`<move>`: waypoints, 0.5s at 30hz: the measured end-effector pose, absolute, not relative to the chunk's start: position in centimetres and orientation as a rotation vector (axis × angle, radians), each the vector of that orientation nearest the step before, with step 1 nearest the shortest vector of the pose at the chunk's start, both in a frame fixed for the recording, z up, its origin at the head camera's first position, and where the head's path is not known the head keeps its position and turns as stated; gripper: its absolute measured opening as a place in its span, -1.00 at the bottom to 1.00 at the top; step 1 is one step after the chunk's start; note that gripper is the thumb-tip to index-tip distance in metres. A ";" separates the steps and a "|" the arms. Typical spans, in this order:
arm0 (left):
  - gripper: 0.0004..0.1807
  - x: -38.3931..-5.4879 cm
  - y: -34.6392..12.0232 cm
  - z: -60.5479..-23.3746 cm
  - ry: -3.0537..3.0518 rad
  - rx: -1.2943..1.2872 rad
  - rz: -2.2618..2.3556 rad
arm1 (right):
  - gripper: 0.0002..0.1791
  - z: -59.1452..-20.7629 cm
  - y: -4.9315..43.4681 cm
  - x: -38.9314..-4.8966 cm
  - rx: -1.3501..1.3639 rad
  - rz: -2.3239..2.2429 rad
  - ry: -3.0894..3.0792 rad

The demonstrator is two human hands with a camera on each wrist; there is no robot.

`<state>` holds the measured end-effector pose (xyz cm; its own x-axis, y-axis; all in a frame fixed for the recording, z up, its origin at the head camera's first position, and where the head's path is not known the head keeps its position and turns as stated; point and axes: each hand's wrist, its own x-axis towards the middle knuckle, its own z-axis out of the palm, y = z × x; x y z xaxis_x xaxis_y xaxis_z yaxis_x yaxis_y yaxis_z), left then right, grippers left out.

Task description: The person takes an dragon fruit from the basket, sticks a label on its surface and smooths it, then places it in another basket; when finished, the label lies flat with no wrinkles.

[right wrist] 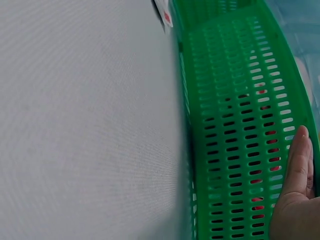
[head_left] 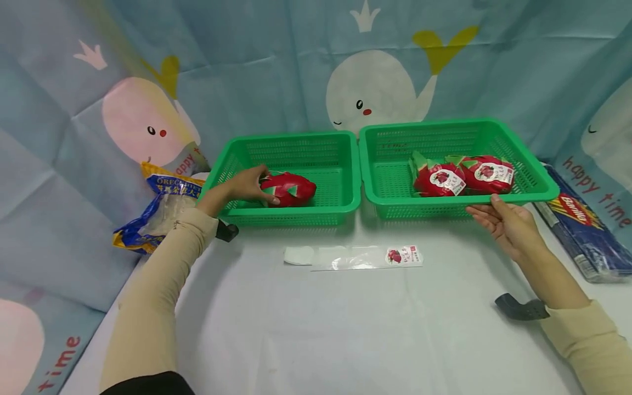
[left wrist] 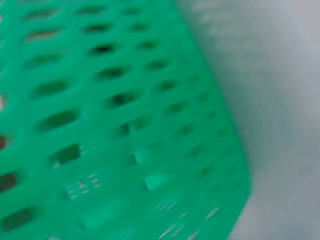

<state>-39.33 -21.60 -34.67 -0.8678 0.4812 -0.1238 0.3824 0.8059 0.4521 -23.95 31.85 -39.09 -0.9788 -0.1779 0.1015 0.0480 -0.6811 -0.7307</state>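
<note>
My left hand point(head_left: 249, 185) reaches into the left green basket point(head_left: 326, 217) and grips a red dragon fruit point(head_left: 296, 190) by its left end, thumb at the front. No sticker shows on that fruit. Blurred basket wall point(left wrist: 150, 95) fills much of the left wrist view, where the hand is hidden. On the right, my right hand point(head_left: 513, 225) touches the front rim of the second green basket point(head_left: 405, 208), its straight fingers point(right wrist: 299, 167) against the slotted wall. That basket holds two dragon fruits, one point(head_left: 436, 181) beside the other point(head_left: 486, 178), each bearing a white label.
In front of the baskets lies a clear strip point(head_left: 350, 259) with a printed dragon fruit sticker point(head_left: 404, 255). A blue-and-yellow pasta bag point(head_left: 168, 208) lies at the left, and a dark blue Barilla package point(head_left: 587, 219) at the right. Whale-printed cloth point(head_left: 291, 71) hangs behind.
</note>
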 end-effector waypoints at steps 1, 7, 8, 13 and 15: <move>-0.34 -39.1 -21.5 -35.0 2.770 0.669 0.661 | -0.66 -39.0 31.9 -23.9 -0.248 -2.763 1.188; -0.51 -39.0 -20.7 -36.1 2.799 0.809 0.823 | -0.67 -39.1 31.9 -23.9 -0.260 -2.760 1.193; -0.53 -39.1 -20.6 -36.2 2.781 0.825 0.852 | -0.67 -39.2 31.8 -23.9 -0.267 -2.761 1.195; -0.66 -39.5 -20.7 -36.1 2.698 0.870 0.980 | -0.66 -39.4 31.9 -24.0 -0.298 -2.771 1.185; -0.69 -39.5 -20.7 -36.2 2.689 0.886 1.011 | -0.67 -39.3 31.9 -24.0 -0.295 -2.772 1.182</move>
<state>-39.53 -20.72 -36.18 -0.8179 0.5703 0.0766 0.4795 0.6021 0.6384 -24.03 31.89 -39.33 -0.9746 -0.1795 0.1339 0.0277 -0.6900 -0.7233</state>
